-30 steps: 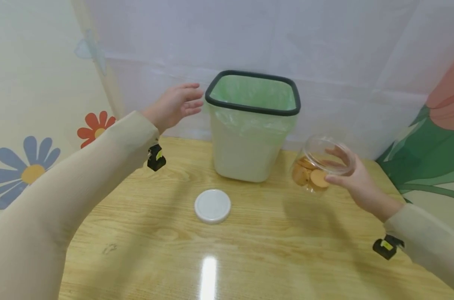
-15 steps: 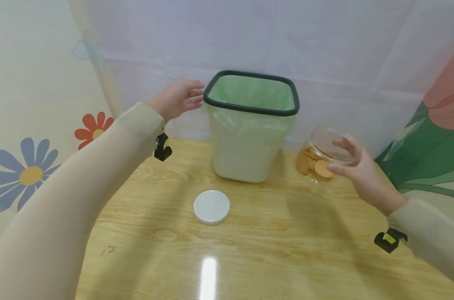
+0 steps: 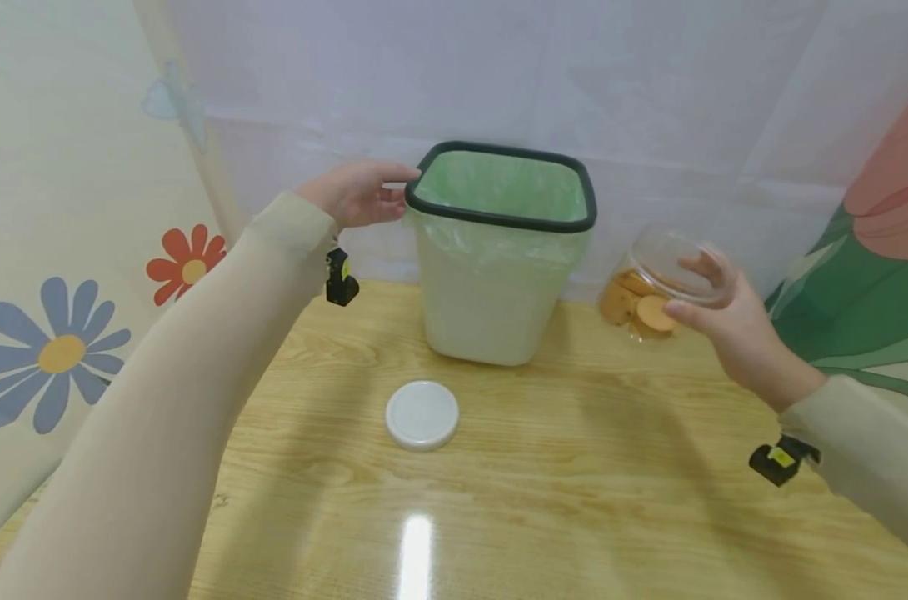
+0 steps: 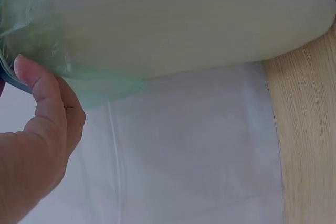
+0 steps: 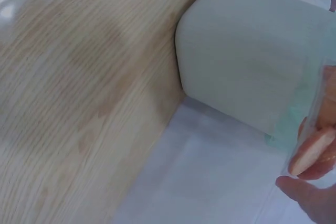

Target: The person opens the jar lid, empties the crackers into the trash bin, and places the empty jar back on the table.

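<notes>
Closest to the camera is bare wood tabletop (image 3: 499, 500), shiny patch and all, then a white lid (image 3: 421, 414) lying flat on it. Over to the right, the right hand (image 3: 750, 342) has its grip full: it's holding a clear jar (image 3: 660, 287) near the mouth, thumb on the near side. The jar is uncapped and tilted, up off the wood just to the right of the bin (image 3: 491, 292), with round cookies (image 3: 655, 312) piled in the lower part. Can't tell if it's glass or plastic, but I'd bet on stiff, smooth, a bit slippery and not too heavy. Holding just under the mouth seems sensible; cookies are probably brittle, so no shaking. Farther back, the left hand (image 3: 360, 193) is at the bin's dark rim (image 3: 499, 219); can't tell whether that grip is pinching or only touching. The rim looks firmer than the floppy green bag (image 3: 506, 183), so I'd grab there. Pale sheet (image 3: 649, 83) behind everything.
</notes>
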The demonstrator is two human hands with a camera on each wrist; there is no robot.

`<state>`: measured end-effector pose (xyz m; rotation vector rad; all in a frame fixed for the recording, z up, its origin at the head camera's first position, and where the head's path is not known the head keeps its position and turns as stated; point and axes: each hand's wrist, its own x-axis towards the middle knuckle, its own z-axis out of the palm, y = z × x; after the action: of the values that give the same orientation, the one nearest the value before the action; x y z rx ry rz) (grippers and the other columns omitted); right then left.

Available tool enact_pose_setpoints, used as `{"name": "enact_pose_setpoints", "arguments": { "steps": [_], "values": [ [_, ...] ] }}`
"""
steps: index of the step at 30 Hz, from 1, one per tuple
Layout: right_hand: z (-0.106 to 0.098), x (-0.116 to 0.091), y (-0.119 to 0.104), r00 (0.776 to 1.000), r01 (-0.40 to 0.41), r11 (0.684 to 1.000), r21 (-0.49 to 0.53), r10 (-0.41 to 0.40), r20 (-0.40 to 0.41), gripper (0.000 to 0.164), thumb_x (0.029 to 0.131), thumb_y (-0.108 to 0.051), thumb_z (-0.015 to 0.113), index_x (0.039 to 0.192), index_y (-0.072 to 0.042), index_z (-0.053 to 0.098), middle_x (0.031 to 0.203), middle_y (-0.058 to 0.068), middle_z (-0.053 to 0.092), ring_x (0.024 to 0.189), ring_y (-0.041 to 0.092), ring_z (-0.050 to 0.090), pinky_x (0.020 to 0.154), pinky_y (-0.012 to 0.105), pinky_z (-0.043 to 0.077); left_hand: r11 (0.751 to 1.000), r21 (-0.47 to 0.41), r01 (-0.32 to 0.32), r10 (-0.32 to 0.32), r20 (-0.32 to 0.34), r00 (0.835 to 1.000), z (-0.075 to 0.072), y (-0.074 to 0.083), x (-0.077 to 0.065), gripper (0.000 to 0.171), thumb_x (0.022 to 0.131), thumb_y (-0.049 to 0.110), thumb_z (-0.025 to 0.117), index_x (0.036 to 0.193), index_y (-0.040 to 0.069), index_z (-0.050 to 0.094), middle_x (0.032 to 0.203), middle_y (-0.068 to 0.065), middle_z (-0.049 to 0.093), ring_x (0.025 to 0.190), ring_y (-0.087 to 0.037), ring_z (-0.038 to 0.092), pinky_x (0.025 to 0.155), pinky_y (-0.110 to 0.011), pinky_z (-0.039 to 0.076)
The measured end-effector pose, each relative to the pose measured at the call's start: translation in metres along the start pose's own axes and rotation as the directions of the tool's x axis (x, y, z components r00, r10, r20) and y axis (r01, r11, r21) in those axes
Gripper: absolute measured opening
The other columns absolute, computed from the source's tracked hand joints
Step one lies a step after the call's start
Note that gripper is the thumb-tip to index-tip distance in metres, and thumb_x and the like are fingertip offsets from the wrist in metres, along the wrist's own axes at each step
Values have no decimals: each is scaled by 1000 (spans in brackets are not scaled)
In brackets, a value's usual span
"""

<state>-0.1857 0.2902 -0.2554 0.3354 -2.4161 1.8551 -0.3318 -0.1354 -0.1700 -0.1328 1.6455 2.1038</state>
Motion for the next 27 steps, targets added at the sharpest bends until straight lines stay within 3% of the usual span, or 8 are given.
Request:
{"name": "enact_pose_setpoints", "arguments": {
  "steps": [6,9,12,17,23,27],
  "values": [
    [-3,4,-7,999,-28,999,-25,27,-23,93,94,-11,64,157,-18,-4,159,11,13,110,0,47,84,11,46,1000,-5,26,-26,-69,997,5,0,6,23,98,5,55,120,8,47,101,-7,47,65,-13,53,53,-19,50],
    [-4,6,-10,999,-31,998,-59,29,-40,93,94,-13,65,157,-17,-3,159,11,14,108,0,47,83,9,44,999,-35,28,-31,-106,994,8,0,7,20,97,3,54,115,8,46,101,-6,46,68,-12,52,54,-19,50],
    [-4,10,-11,998,-25,999,-22,23,-50,92,94,-11,65,156,-15,-3,158,12,12,106,1,47,82,9,45,996,-86,32,-43,-131,990,12,-1,7,25,97,1,54,119,8,46,103,-5,46,73,-12,52,54,-20,50],
    [-6,15,-16,998,-9,1000,4,10,-66,92,93,-10,65,156,-14,-3,159,14,10,106,1,47,81,9,44,989,-141,41,-61,-146,987,17,-2,6,42,97,1,53,136,11,44,109,-6,49,80,-12,53,53,-22,50],
    [-9,21,-24,994,-18,1000,-2,17,-110,95,92,-12,67,156,-14,-3,159,12,9,105,0,48,78,9,44,968,-232,91,-126,-139,982,18,1,7,37,97,1,52,133,9,50,105,-9,51,73,-15,54,50,-24,46],
    [-9,27,-27,991,-5,1000,14,7,-133,96,91,-11,69,156,-12,-1,159,12,9,102,1,50,76,10,45,955,-276,108,-156,-159,975,20,2,8,42,98,2,53,138,14,49,107,-9,49,77,-14,51,48,-26,42]
  ]
}}
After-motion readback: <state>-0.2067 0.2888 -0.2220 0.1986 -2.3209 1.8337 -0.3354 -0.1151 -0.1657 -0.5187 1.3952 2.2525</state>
